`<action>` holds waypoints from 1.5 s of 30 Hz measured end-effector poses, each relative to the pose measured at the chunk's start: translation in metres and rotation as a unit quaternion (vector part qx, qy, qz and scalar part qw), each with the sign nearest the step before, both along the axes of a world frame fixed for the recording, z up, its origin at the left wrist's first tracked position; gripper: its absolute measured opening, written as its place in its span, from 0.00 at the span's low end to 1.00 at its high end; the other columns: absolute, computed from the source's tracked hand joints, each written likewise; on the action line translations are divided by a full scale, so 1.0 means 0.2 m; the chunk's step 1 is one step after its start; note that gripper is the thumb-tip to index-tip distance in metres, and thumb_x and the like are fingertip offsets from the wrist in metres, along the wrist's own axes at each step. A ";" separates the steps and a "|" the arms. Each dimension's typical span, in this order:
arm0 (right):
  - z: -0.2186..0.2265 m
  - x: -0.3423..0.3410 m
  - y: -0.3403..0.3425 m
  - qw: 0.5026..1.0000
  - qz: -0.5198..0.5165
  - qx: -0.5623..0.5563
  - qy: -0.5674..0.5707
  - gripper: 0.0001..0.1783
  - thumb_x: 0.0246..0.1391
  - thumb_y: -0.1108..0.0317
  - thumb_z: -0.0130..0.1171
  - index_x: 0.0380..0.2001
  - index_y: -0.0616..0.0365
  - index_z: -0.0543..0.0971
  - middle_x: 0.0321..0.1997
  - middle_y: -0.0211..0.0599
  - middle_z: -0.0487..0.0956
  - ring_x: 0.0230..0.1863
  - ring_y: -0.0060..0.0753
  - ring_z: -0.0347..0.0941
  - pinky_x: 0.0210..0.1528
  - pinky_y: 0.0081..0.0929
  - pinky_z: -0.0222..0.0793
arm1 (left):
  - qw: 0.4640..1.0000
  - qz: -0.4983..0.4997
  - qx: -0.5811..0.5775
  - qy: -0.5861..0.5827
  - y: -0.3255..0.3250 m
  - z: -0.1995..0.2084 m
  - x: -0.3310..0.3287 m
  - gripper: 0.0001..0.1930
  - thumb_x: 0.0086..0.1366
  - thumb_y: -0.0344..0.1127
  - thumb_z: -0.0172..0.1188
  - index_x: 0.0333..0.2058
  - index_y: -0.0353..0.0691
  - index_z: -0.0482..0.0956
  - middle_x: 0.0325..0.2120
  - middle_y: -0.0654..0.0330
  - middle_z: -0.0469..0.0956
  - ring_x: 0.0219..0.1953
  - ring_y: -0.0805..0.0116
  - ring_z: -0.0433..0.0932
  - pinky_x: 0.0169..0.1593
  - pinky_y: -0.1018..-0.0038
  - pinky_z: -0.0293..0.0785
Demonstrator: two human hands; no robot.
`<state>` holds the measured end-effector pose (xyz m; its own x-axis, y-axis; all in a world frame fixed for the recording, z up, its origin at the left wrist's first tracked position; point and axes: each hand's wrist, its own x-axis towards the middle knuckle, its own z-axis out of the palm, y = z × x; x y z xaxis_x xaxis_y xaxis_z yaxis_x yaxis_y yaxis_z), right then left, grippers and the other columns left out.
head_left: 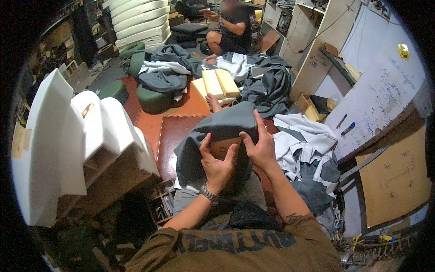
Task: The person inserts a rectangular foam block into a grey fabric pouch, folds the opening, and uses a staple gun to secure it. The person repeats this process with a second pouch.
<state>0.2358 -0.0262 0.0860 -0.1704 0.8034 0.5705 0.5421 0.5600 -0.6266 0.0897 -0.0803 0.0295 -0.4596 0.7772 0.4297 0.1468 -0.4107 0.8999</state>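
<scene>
A grey upholstery cover is wrapped around a block in my lap, and a brown board shows in its opening. My left hand, with a metal watch at the wrist, grips the cover's near-left fold; its index finger and thumb lie along the opening. At the right side my right hand holds the cover, thumb on the edge by the board and fingers over the outside. The cover's far side and the underside of the block are hidden.
White foam seat shapes stand at left. Yellow foam blocks, green cushions and heaps of grey fabric lie ahead. White-backed covers pile up at right, beside a written-on wall. Another person sits at the back.
</scene>
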 end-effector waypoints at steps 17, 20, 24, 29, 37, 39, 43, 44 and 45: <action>0.01 -0.03 0.00 1.000 -0.004 -0.007 0.007 0.46 0.64 0.48 0.65 0.73 0.65 0.61 0.62 0.70 0.76 0.62 0.67 0.77 0.60 0.47 0.75 | 0.997 0.056 0.025 -0.051 0.11 -0.01 -0.05 0.19 0.73 0.37 0.65 0.56 0.37 0.71 0.49 0.57 0.75 0.53 0.63 0.75 0.61 0.67 0.70; 0.02 -0.06 0.00 1.000 -0.003 -0.005 0.001 0.45 0.63 0.49 0.66 0.74 0.63 0.61 0.62 0.70 0.76 0.62 0.67 0.76 0.59 0.47 0.75 | 0.996 0.075 0.031 -0.035 0.11 -0.01 -0.09 0.20 0.72 0.37 0.67 0.55 0.36 0.70 0.48 0.56 0.74 0.53 0.62 0.74 0.61 0.67 0.69; 0.04 -0.09 -0.04 1.000 0.004 0.006 -0.017 0.47 0.60 0.51 0.67 0.74 0.60 0.60 0.61 0.69 0.77 0.59 0.67 0.78 0.57 0.49 0.77 | 0.995 0.095 -0.002 0.022 0.05 0.02 -0.11 0.32 0.65 0.44 0.74 0.56 0.34 0.64 0.47 0.52 0.71 0.53 0.57 0.73 0.61 0.65 0.68; 0.03 -0.06 -0.16 0.999 0.015 0.023 -0.033 0.50 0.55 0.57 0.68 0.76 0.58 0.58 0.56 0.68 0.80 0.50 0.70 0.81 0.52 0.52 0.78 | 0.992 0.095 -0.049 0.063 -0.03 0.06 -0.15 0.45 0.51 0.53 0.84 0.53 0.35 0.61 0.44 0.52 0.68 0.49 0.58 0.71 0.58 0.65 0.69; 0.10 0.14 -0.28 0.988 0.139 -0.003 0.071 0.45 0.64 0.38 0.61 0.70 0.64 0.68 0.41 0.39 0.80 0.34 0.34 0.77 0.40 0.33 0.74 | 0.994 0.071 0.058 0.066 -0.13 -0.08 -0.14 0.52 0.38 0.49 0.91 0.50 0.39 0.57 0.46 0.58 0.67 0.47 0.64 0.72 0.56 0.66 0.70; 0.14 0.15 -0.26 0.985 0.042 -0.058 0.154 0.40 0.68 0.36 0.57 0.64 0.62 0.75 0.37 0.29 0.76 0.34 0.23 0.71 0.42 0.25 0.70 | 0.994 0.051 0.094 0.026 -0.16 -0.10 -0.12 0.54 0.35 0.49 0.92 0.51 0.39 0.57 0.48 0.58 0.67 0.49 0.63 0.72 0.57 0.64 0.70; 0.24 0.18 -0.06 0.976 0.144 -0.084 0.140 0.28 0.68 0.49 0.62 0.60 0.60 0.78 0.43 0.29 0.81 0.44 0.22 0.76 0.53 0.22 0.71 | 0.993 0.081 0.073 0.043 -0.19 -0.10 -0.09 0.56 0.31 0.55 0.92 0.51 0.39 0.60 0.47 0.59 0.66 0.49 0.62 0.71 0.57 0.64 0.69; 0.25 0.18 -0.03 0.961 0.192 -0.136 0.146 0.25 0.68 0.52 0.64 0.58 0.60 0.79 0.45 0.29 0.82 0.46 0.22 0.77 0.54 0.21 0.71 | 0.994 0.079 0.074 0.027 -0.19 -0.10 -0.09 0.57 0.31 0.58 0.91 0.51 0.39 0.60 0.48 0.58 0.66 0.51 0.61 0.70 0.59 0.62 0.68; 0.26 0.18 0.00 0.949 0.204 -0.171 0.169 0.22 0.67 0.56 0.65 0.56 0.60 0.80 0.45 0.29 0.82 0.46 0.21 0.77 0.55 0.22 0.71 | 0.994 0.073 0.082 0.025 -0.18 -0.10 -0.09 0.58 0.31 0.60 0.90 0.52 0.38 0.60 0.49 0.58 0.66 0.52 0.60 0.70 0.61 0.61 0.68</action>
<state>0.2728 -0.0252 0.1371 -0.3612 0.8578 0.3656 0.0590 0.4123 -0.9091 0.0707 -0.1155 0.0091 -0.5373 0.6218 0.5698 0.2579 -0.5221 0.8130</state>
